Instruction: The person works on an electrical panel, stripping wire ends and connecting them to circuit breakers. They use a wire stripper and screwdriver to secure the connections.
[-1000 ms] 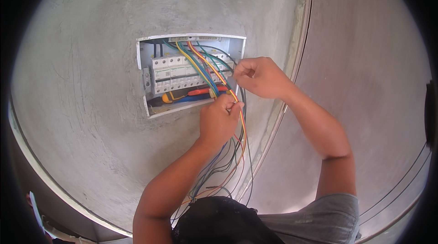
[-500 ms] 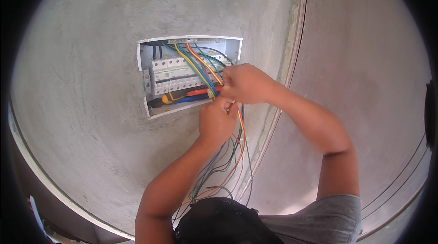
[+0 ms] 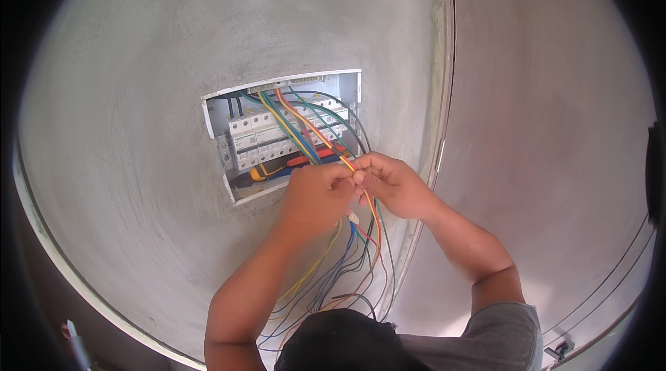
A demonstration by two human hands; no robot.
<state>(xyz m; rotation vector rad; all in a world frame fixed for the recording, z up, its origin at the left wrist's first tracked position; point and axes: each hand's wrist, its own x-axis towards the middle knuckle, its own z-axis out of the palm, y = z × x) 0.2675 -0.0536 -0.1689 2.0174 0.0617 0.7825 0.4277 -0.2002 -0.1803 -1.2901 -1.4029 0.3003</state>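
My left hand [image 3: 322,187] and my right hand [image 3: 392,183] meet just below a recessed white electrical box [image 3: 215,97], both pinching red and yellow wires [image 3: 312,128]. Inside the box is a row of white breakers [image 3: 246,138], crossed by green, blue, yellow and red wires. Behind my hands, tools with yellow [image 3: 258,172], red and blue grips lie along the bottom of the box, partly hidden. Loose coloured wires [image 3: 347,267] hang below my hands, with a pale wrap [image 3: 352,218] around some of them.
The box sits in a grey plastered wall [image 3: 125,93]. A brownish panel [image 3: 541,107] with a vertical seam adjoins it on the right. A dark rounded shape [image 3: 333,347] and a grey sleeve [image 3: 499,329] are at the bottom. A pale elongated object [image 3: 76,343] shows at lower left.
My right hand has moved down from the box's right side to meet my left hand on the wires; my left hand has shifted left and down. The box appears lower in the view.
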